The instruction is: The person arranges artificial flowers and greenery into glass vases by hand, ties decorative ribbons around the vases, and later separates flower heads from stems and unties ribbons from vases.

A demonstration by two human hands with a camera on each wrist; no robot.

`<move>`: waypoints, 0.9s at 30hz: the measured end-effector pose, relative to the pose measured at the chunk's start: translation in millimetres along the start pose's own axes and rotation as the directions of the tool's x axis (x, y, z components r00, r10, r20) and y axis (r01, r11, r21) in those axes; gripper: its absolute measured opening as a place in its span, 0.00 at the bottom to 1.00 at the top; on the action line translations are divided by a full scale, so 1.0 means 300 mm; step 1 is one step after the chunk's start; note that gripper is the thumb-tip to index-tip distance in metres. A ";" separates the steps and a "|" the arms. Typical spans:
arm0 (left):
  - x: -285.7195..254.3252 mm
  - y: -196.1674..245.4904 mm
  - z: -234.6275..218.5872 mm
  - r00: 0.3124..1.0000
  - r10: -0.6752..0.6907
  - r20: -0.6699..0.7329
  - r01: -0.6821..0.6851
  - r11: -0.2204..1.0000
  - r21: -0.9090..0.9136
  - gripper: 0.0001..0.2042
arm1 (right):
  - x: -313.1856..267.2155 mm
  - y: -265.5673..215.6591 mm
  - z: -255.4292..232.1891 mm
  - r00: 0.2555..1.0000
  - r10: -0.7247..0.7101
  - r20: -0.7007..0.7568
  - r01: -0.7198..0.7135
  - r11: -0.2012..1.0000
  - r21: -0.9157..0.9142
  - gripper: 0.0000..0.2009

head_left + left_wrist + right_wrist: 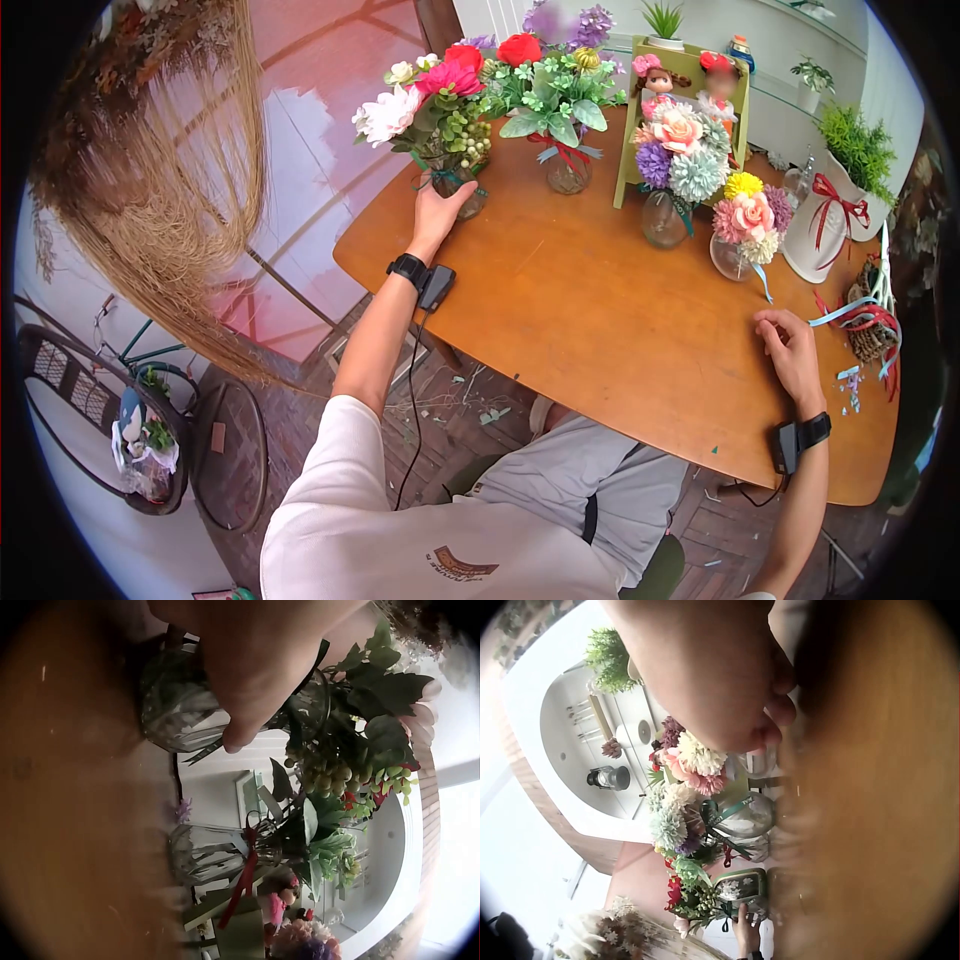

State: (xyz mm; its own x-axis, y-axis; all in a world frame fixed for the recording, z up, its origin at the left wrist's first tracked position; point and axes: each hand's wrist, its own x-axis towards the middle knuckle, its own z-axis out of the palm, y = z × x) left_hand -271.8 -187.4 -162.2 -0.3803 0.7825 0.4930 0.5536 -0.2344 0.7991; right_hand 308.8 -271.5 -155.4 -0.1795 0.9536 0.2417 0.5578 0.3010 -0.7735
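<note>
The left hand grips the glass vase at the table's far left edge, thumb lying along its near side. White, pink and red flowers rise from that vase; in the left wrist view the same vase stands upright on the wood under the hand. The right hand rests on the table's right side with loosely bent fingers and holds nothing. In the right wrist view the right hand hides part of what lies beyond it.
Behind stand a red-ribboned vase, a vase before a green doll stand, a small round vase and a white planter. A wicker piece with ribbons and blue scraps lie at right.
</note>
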 end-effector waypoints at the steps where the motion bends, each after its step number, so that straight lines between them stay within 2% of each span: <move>1: -0.002 0.016 -0.001 1.000 -0.011 0.016 0.010 1.000 0.015 0.35 | 0.002 0.001 -0.001 1.000 -0.001 0.000 0.001 1.000 -0.002 0.08; 4: -0.041 0.051 -0.001 1.000 0.025 -0.002 -0.025 1.000 0.002 0.39 | -0.001 0.012 -0.001 1.000 0.013 -0.005 -0.013 1.000 0.004 0.08; 5: -0.044 0.014 -0.002 1.000 0.025 0.004 -0.025 1.000 0.002 0.39 | -0.001 0.012 -0.002 1.000 0.021 -0.005 -0.021 1.000 0.011 0.08; 7: -0.045 -0.080 -0.019 0.998 -0.043 0.050 0.044 0.999 -0.015 0.50 | -0.005 0.011 -0.002 0.999 0.037 -0.007 -0.037 0.999 0.022 0.08; 8: -0.073 -0.046 -0.032 0.998 -0.043 0.055 0.044 0.999 -0.012 0.50 | -0.005 0.006 -0.004 0.999 0.038 -0.002 -0.038 0.999 0.018 0.08; 10: -0.129 0.011 -0.068 0.977 -0.181 0.111 0.185 0.982 -0.030 0.50 | -0.001 0.006 -0.003 0.999 0.039 0.004 -0.039 0.999 0.016 0.08; 11: -0.125 0.001 -0.078 0.977 -0.183 0.111 0.187 0.982 -0.027 0.50 | 0.000 0.012 -0.003 1.000 0.028 0.009 -0.028 1.000 0.004 0.08; 14: -0.113 -0.020 -0.106 0.978 -0.158 0.133 0.161 0.987 -0.008 0.50 | 0.000 -0.003 -0.001 0.999 0.025 0.031 -0.025 1.000 -0.018 0.08; 17: -0.076 -0.025 -0.103 0.977 -0.121 0.178 0.134 0.989 -0.065 0.49 | 0.001 -0.002 0.004 0.999 0.032 0.032 -0.032 0.999 -0.022 0.08; 20: -0.037 -0.034 -0.081 0.968 -0.131 0.212 0.150 0.986 -0.077 0.48 | -0.002 -0.008 -0.003 0.999 0.049 0.021 -0.049 0.999 -0.020 0.09; 23: -0.023 -0.042 -0.065 0.964 -0.185 0.191 0.189 0.982 -0.002 0.47 | -0.003 0.004 -0.003 0.999 0.044 0.030 -0.043 0.999 -0.027 0.09; 27: -0.025 -0.049 -0.059 0.981 -0.053 0.186 0.072 0.993 -0.097 0.43 | -0.001 0.022 0.004 1.000 0.005 0.030 -0.004 1.000 -0.024 0.09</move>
State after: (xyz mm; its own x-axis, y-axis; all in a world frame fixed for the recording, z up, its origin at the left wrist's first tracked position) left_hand -290.2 -199.8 -171.5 -0.2646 0.8875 0.3774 0.4504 -0.2323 0.8621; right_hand 311.5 -270.0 -161.3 -0.2015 0.9544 0.2202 0.5774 0.2974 -0.7604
